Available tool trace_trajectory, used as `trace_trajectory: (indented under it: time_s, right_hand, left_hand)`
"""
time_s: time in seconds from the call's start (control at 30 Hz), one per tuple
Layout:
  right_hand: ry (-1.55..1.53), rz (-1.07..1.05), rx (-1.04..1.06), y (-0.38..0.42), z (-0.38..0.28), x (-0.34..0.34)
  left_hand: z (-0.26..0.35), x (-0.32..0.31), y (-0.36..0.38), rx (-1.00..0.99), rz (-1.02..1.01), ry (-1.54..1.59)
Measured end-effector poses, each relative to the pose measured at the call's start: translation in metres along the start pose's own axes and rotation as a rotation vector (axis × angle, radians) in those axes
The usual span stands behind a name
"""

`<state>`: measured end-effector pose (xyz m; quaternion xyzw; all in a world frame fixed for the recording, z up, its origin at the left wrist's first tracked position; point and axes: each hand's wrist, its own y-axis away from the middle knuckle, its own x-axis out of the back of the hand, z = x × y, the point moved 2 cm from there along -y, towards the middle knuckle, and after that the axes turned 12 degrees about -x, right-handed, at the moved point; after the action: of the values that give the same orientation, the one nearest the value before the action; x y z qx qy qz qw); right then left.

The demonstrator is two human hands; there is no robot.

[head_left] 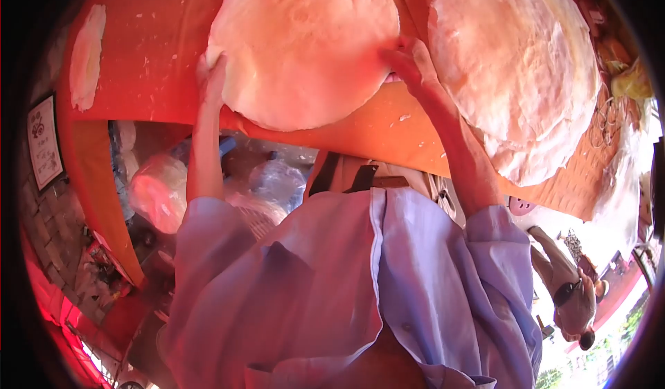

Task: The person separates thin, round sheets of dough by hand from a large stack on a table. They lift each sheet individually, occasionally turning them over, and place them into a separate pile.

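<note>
A large round pale sheet, like a big flatbread, is held over the front edge of the orange-covered table. My left hand grips its left rim, with the other fingers mostly hidden. At the opposite rim, my right hand is closed on the edge, its fingertips blurred. Close by my right forearm lies a thick heap of similar pale round sheets, with wrinkled, uneven layers. A narrow pale strip rests on the table at the far left.
White flecks dot the orange cover. Below the table are clear plastic bags and other bundles. A framed sign stands at the left. Another person is farther off at the lower right. Yellow material lies beyond the heap.
</note>
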<state>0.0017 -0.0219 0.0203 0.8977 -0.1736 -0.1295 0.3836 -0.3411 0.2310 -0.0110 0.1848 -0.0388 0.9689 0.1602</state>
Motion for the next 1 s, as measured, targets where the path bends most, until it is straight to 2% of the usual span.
trace_trajectory:
  time_s: [0.07,0.1,0.13,0.17,0.2,0.27,0.33,0.37,0.43,0.47,0.53,0.57,0.63,0.73,0.77,0.83,0.87,0.97,1.0]
  right_hand:
    - [-0.052,0.029,0.035,-0.001,0.001,-0.003]
    - [-0.079,0.060,0.051,0.001,0.001,0.000]
    - [-0.101,0.010,0.162,0.020,-0.002,0.003]
    - [0.153,0.214,0.247,0.033,-0.002,0.011]
    - [0.413,0.409,0.321,0.045,-0.002,0.018]
    - [0.317,0.535,0.356,0.091,-0.002,0.052]
    - [0.306,0.705,0.442,0.133,0.008,0.115]
    - [0.284,0.867,0.438,0.145,0.016,0.157]
    - [0.172,1.193,0.275,0.171,0.029,0.234]
    - [0.290,1.350,0.210,0.176,0.046,0.274]
    - [-0.307,0.998,0.022,0.174,0.056,0.298]
    - [-0.390,0.927,0.002,0.169,0.062,0.309]
    - [-0.549,0.771,-0.031,0.155,0.074,0.327]
    - [-0.563,0.721,0.017,0.167,0.052,0.302]
    - [-0.445,0.754,0.110,0.176,0.042,0.292]
    - [-0.207,0.817,0.292,0.193,0.022,0.269]
    - [-0.196,0.831,0.371,0.196,0.012,0.260]
    - [-0.180,0.824,0.588,0.210,-0.021,0.234]
    - [-0.173,0.781,0.648,0.218,-0.037,0.228]
  left_hand:
    - [-0.003,-0.001,-0.002,-0.111,0.001,-0.067]
    - [-0.009,0.003,-0.004,-0.028,0.008,-0.042]
    - [-0.017,0.011,-0.011,-0.001,-0.022,-0.136]
    - [-0.010,0.014,-0.012,0.019,-0.023,-0.143]
    - [-0.045,0.036,-0.028,-0.104,-0.048,-0.323]
    - [-0.005,0.042,-0.015,0.005,0.031,-0.599]
    - [0.009,0.045,-0.007,-0.278,0.107,-0.651]
    - [0.035,0.030,0.004,-0.304,0.090,-0.581]
    - [0.109,-0.022,0.041,-0.353,0.066,-0.456]
    - [0.121,-0.043,0.058,-0.367,-0.013,-0.341]
    - [0.150,-0.092,0.090,-0.427,-0.170,-0.187]
    - [0.167,-0.117,0.108,-0.472,-0.249,-0.149]
    - [0.183,-0.162,0.138,-0.395,-0.418,-0.043]
    - [0.179,-0.217,0.171,-0.110,-0.644,0.224]
    - [0.176,-0.232,0.180,0.009,-0.726,0.336]
    - [0.180,-0.256,0.198,0.156,-0.786,0.423]
    - [0.183,-0.266,0.204,0.228,-0.810,0.466]
    - [0.189,-0.289,0.211,0.646,-0.832,0.815]
    - [0.193,-0.297,0.212,0.685,-0.829,0.892]
